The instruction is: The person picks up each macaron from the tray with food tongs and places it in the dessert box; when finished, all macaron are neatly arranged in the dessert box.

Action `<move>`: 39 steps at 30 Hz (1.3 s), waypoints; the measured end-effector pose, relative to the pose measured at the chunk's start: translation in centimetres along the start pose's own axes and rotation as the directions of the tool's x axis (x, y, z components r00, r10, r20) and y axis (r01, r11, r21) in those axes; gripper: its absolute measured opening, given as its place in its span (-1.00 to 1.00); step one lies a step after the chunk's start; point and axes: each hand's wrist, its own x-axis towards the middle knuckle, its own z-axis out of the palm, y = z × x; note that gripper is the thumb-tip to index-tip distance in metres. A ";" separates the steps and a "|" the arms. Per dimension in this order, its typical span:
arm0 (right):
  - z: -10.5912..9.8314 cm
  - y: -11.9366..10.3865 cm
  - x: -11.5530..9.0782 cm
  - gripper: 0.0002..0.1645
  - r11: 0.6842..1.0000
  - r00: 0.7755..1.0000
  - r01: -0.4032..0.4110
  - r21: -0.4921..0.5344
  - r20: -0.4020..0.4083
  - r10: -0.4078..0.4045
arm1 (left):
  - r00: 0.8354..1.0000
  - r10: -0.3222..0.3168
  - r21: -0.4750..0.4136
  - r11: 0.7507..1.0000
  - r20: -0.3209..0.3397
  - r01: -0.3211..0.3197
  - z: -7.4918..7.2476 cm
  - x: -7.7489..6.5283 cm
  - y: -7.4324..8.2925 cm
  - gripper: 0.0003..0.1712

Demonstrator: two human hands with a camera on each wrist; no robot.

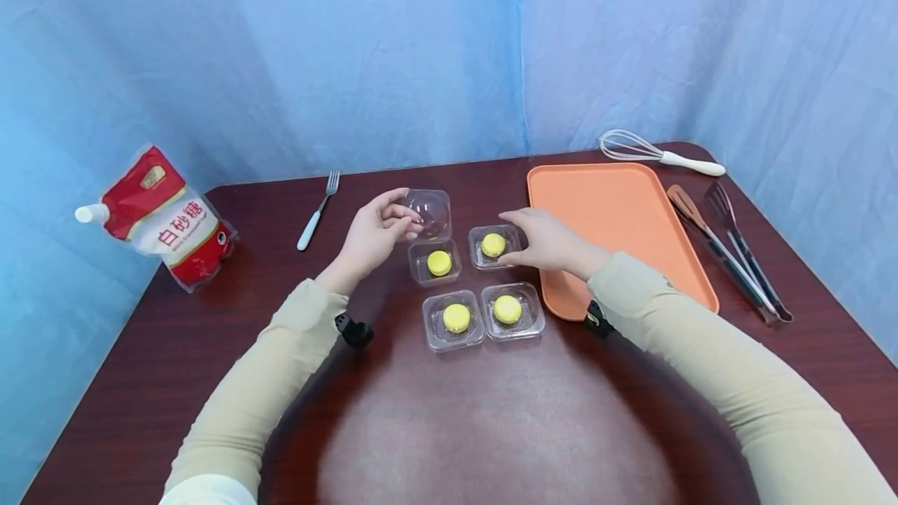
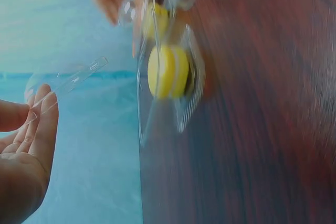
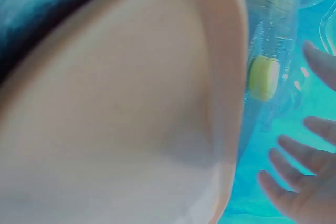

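Note:
My left hand (image 1: 375, 232) pinches a clear plastic domed lid (image 1: 429, 213) by its edge, between thumb and fingers, as the left wrist view also shows. The lid is tilted above the back left clear box (image 1: 415, 265), which holds a yellow macaron (image 1: 439, 263). My right hand (image 1: 543, 240) hovers at the back right clear box (image 1: 479, 259), thumb and fingers spread apart around its right side. Inside that box sits another yellow macaron (image 3: 263, 78). Two more boxes in front, a left one (image 1: 435, 343) and a right one (image 1: 528, 331), each hold a yellow macaron.
An orange tray (image 1: 610, 217) lies right of the boxes, under my right forearm. Beyond it are a whisk (image 1: 673, 158) and two pairs of tongs (image 1: 730, 256). A fork (image 1: 317, 217) and a sugar pouch (image 1: 171, 217) are at the left. Blue curtains hang around the table.

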 end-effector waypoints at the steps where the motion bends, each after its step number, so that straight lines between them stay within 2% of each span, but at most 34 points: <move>1: -0.1 -0.1 0.0 -0.05 1.000 0.999 0.016 0.011 -0.027 -0.016 | 1.000 -0.004 -0.039 0.999 0.010 0.004 0.2 -0.1 0.1 -0.40; 7: -0.9 -2.0 0.0 0.01 0.991 0.982 0.126 0.040 -0.145 -0.119 | 0.997 -0.025 -0.209 0.977 0.069 0.039 1.1 -0.8 0.6 -0.38; 13: -0.8 -3.3 0.5 0.05 0.971 0.947 0.237 0.003 -0.224 -0.231 | 0.993 -0.028 -0.347 0.935 0.116 0.067 1.7 -1.4 0.9 -0.37; 19: -0.4 -4.0 0.7 -0.03 0.952 0.925 0.305 -0.008 -0.237 -0.298 | 0.988 -0.033 -0.395 0.914 0.153 0.092 1.9 -1.9 0.9 -0.36; 25: -0.1 -4.4 0.7 -0.06 0.947 0.918 0.319 -0.024 -0.241 -0.315 | 0.985 -0.053 -0.374 0.921 0.163 0.111 1.7 -2.1 0.7 -0.37; 29: -0.2 -4.6 0.9 -0.07 0.946 0.914 0.321 -0.045 -0.246 -0.322 | 0.988 -0.046 -0.263 0.961 0.150 0.084 1.5 -2.1 0.6 -0.33; 31: -0.1 -4.6 1.1 -0.08 0.947 0.917 0.317 -0.053 -0.238 -0.320 | 0.990 -0.018 -0.141 0.989 0.142 0.039 1.4 -2.1 0.4 -0.29; 33: 0.0 -4.7 1.3 -0.09 0.947 0.922 0.315 -0.060 -0.220 -0.320 | 0.989 0.025 0.020 0.999 0.145 -0.028 1.2 -2.2 0.3 -0.23; 35: 0.0 -4.8 1.5 -0.11 0.949 0.929 0.310 -0.063 -0.191 -0.316 | 0.984 0.075 0.196 0.975 0.161 -0.106 1.1 -2.2 0.1 -0.15; 37: 0.1 -5.0 1.9 -0.11 0.952 0.940 0.298 -0.066 -0.156 -0.305 | 0.976 0.110 0.353 0.920 0.186 -0.171 0.9 -2.3 -0.2 -0.08; 39: 0.2 -5.1 2.3 -0.12 0.956 0.948 0.285 -0.073 -0.124 -0.292 | 0.970 0.117 0.482 0.851 0.212 -0.208 0.8 -2.4 -0.4 -0.01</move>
